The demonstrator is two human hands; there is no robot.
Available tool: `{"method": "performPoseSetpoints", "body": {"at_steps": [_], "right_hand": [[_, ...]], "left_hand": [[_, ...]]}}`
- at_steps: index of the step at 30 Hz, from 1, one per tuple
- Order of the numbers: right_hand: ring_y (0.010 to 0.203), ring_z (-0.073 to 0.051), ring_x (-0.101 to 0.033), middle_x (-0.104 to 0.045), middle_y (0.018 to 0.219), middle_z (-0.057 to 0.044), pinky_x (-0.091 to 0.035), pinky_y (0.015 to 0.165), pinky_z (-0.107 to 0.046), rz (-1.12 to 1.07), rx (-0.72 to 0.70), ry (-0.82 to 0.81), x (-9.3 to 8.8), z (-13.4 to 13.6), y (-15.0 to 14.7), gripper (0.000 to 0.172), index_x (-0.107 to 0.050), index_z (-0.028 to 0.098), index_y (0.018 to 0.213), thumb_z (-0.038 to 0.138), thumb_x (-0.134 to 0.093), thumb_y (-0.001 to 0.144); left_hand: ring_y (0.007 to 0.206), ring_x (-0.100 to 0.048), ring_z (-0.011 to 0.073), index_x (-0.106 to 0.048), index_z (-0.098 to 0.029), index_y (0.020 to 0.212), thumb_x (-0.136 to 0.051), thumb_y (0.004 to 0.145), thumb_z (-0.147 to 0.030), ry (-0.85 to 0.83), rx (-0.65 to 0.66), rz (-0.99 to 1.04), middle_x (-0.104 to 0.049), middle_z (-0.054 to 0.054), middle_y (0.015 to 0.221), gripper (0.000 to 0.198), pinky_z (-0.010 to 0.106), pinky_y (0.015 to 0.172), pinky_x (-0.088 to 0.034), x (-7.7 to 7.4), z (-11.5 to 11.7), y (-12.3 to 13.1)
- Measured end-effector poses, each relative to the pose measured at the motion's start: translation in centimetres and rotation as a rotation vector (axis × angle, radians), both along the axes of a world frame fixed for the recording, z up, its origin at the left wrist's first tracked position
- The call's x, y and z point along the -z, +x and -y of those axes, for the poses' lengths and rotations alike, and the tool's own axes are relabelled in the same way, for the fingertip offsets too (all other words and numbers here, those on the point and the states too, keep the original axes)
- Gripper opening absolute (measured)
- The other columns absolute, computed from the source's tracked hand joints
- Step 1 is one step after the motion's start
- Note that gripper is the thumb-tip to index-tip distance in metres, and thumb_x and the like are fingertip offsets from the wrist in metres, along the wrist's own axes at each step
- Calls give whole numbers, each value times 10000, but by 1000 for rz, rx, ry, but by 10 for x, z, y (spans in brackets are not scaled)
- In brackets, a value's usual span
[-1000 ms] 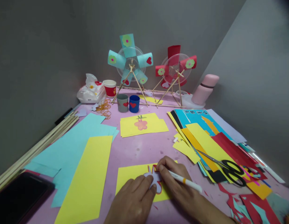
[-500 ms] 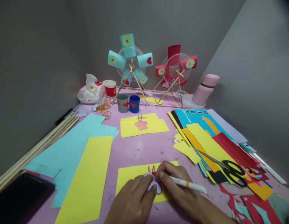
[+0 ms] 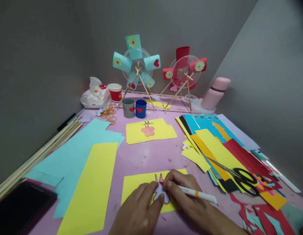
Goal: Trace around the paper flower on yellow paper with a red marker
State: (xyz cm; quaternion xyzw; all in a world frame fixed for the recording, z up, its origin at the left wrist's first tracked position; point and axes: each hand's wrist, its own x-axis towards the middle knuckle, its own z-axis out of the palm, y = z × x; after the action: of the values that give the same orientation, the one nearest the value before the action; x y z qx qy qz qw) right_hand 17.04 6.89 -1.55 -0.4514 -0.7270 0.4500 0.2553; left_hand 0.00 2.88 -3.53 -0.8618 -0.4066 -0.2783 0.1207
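Observation:
A white marker (image 3: 199,194) with a yellow band is pinched in my right hand (image 3: 184,191); its tip is hidden by my fingers. Beneath lies a yellow card (image 3: 132,186), and on it a small pale purple flower-shaped cutout (image 3: 163,195) edged in red, with two narrow red-outlined points at its top. My left hand (image 3: 143,205) is open, its fingertips and thumb resting on the cutout's left and lower parts. Further up the table is another yellow card (image 3: 134,133) bearing a pink flower drawing (image 3: 148,131).
Light blue sheets (image 3: 75,147), a long yellow strip (image 3: 92,189) and a phone (image 3: 25,205) lie left. Black-handled scissors (image 3: 239,174) rest on coloured paper at right. Behind stand grey (image 3: 128,109) and blue (image 3: 141,110) cylinders, two pinwheels (image 3: 137,70) and a pink bottle (image 3: 215,94).
My left index finger has shifted slightly left, uncovering more of the cutout's upper part. My right hand and the marker have barely moved.

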Motion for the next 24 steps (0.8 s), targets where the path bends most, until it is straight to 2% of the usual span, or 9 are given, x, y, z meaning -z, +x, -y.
{"method": "performPoseSetpoints", "body": {"at_steps": [24], "right_hand": [[600, -123, -535, -547, 639, 22, -384, 540, -227, -44, -23, -17, -6, -1, -1, 246, -501, 203, 751, 307, -377, 936]], "left_hand": [[737, -660, 187, -650, -163, 908, -332, 907, -103, -14, -4, 4, -705, 98, 888, 324, 289, 598, -565, 1, 0, 0]]}}
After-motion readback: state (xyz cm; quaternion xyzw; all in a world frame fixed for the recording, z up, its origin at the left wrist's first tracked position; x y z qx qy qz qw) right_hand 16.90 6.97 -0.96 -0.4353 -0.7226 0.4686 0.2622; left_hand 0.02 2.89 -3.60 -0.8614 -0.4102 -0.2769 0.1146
